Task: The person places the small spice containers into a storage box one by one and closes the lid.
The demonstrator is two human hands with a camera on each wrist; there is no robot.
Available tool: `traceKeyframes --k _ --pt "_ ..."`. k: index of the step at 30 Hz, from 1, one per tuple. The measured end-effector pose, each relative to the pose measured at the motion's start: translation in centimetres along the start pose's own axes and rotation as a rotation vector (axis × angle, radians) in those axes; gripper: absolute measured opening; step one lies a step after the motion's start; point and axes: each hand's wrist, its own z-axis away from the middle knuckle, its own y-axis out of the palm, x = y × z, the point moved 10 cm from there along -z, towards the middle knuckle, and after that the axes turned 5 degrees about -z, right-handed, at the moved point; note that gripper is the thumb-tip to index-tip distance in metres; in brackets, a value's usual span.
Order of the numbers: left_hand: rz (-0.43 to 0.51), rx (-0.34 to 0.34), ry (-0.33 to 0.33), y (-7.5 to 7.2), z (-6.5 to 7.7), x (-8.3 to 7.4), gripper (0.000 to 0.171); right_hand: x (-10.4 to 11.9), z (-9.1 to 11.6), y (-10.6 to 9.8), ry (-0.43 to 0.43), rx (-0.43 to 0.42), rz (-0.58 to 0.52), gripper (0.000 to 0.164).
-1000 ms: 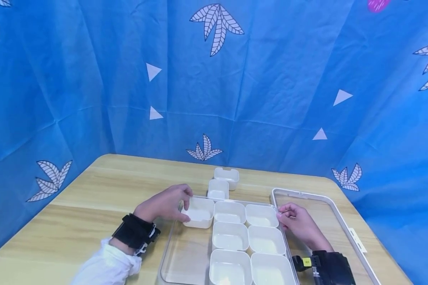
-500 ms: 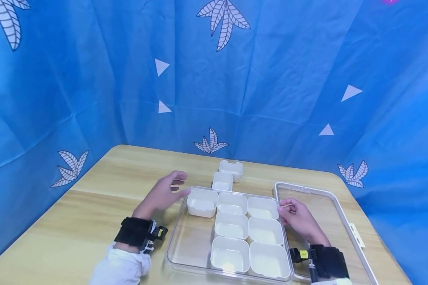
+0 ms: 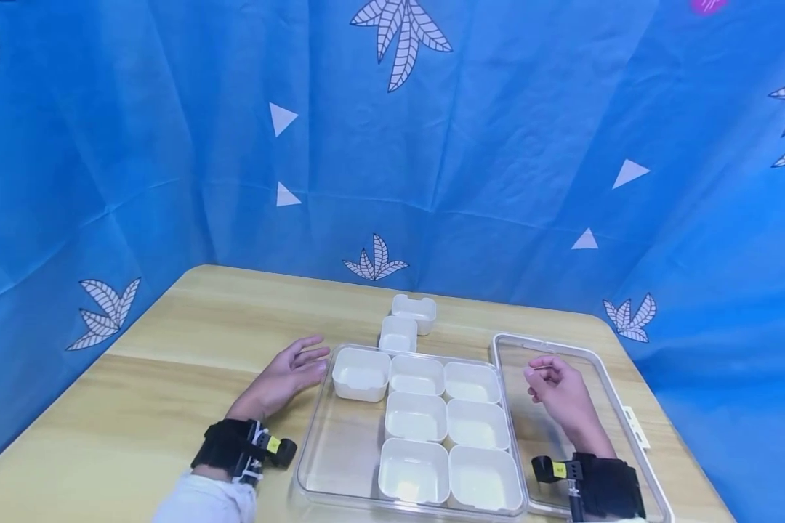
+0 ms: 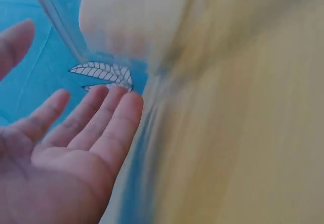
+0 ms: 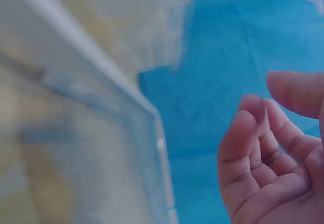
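In the head view a clear plastic bin (image 3: 340, 465) holds several white cups, three of them a back-left cup (image 3: 361, 374), a middle cup (image 3: 416, 418) and a front-right cup (image 3: 486, 479). Just outside the bin's back-left corner is my left hand (image 3: 284, 378), fingers extended and nothing in it; the left wrist view shows its bare palm (image 4: 71, 168). Over the clear lid with a white frame (image 3: 602, 359), right of the bin, hovers my right hand (image 3: 562, 396). Its fingers are loosely bent, and the right wrist view shows nothing between thumb and fingers (image 5: 238, 148).
Behind the bin stand two more white cups, a nearer one (image 3: 398, 334) and a farther one (image 3: 414, 311) with a notched rim. A white latch (image 3: 637, 427) sits on the lid's right side. A blue patterned curtain (image 3: 510, 145) hangs around the wooden table (image 3: 137, 407).
My left hand has released the back-left cup and drawn back leftward out of the bin. My right hand has moved off the bin's right edge, over the lid.
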Motion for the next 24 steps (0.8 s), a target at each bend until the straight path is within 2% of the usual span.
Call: traceKeyframes --k 4,7,14,17,24 --pt "0.084 0.095 0.064 1.1 -0.3 0.4 0.075 1.9 -0.2 0.0 -0.066 -0.012 0.002 0.025" --pt "0.128 0.14 0.101 1.8 -0.5 0.5 0.076 3.3 -0.9 0.8 -0.092 0.019 0.02 0.023" --pt "0.04 0.167 0.103 1.8 -0.9 0.8 0.072 6.3 -5.6 4.6 -0.173 0.155 0.144 0.019" --pt "0.024 0.169 0.107 1.7 -0.9 0.7 0.07 6.8 -7.8 6.5 -0.173 0.222 0.207 0.018" --pt "0.059 0.185 0.07 2.0 -0.9 1.2 0.069 6.4 -11.5 10.3 -0.08 0.311 0.335 0.016"
